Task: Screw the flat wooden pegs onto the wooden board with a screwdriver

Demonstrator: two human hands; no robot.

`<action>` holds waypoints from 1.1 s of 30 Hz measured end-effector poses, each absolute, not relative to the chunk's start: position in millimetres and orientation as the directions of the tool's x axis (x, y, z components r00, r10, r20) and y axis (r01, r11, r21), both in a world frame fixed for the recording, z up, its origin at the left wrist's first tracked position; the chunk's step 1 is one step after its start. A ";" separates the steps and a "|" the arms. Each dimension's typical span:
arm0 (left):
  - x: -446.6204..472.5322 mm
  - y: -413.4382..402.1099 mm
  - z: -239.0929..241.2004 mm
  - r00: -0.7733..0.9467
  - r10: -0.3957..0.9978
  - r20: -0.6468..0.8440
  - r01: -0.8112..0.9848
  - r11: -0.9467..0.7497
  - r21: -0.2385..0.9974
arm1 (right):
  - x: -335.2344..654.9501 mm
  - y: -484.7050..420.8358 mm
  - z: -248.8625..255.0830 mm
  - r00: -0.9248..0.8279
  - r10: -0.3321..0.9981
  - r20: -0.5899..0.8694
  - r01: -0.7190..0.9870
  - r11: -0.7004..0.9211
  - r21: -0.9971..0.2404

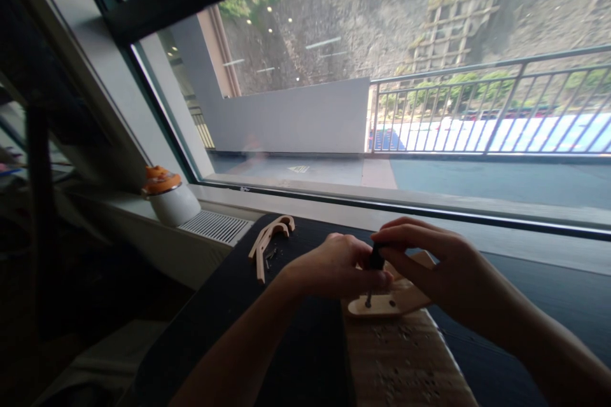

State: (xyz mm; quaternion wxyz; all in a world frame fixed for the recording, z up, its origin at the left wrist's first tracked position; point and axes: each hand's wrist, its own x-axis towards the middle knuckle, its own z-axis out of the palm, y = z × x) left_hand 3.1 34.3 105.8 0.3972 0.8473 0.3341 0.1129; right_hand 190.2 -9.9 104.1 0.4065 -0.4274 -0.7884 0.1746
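My right hand (424, 261) is closed round the dark handle of a screwdriver (375, 264) held upright, its tip on a flat pale wooden piece (382, 305). My left hand (334, 267) is closed and pressed against the tool and the wooden piece from the left. The wooden piece lies on a wooden board (405, 362) pitted with small marks, on a black table (229, 305).
Curved wooden parts (270, 235) with a few small screws lie at the table's far left. A white container with an orange lid (167, 197) stands on the sill beside a vent grille (214, 226). A large window (382, 76) runs behind the table.
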 end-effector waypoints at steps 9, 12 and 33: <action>3.8 34.1 105.8 0.767 0.638 -0.074 0.470 -0.479 0.741 | 192.1 -11.5 101.6 -0.271 0.827 0.493 0.594 0.547 -0.590; 4.0 34.5 106.0 0.768 0.635 -0.086 0.476 -0.476 0.739 | 193.0 -10.7 102.3 -0.302 0.815 0.494 0.575 0.569 -0.588; 3.6 35.3 104.8 0.768 0.638 -0.060 0.483 -0.515 0.708 | 187.4 -10.6 100.7 -0.214 0.838 0.501 0.603 0.517 -0.608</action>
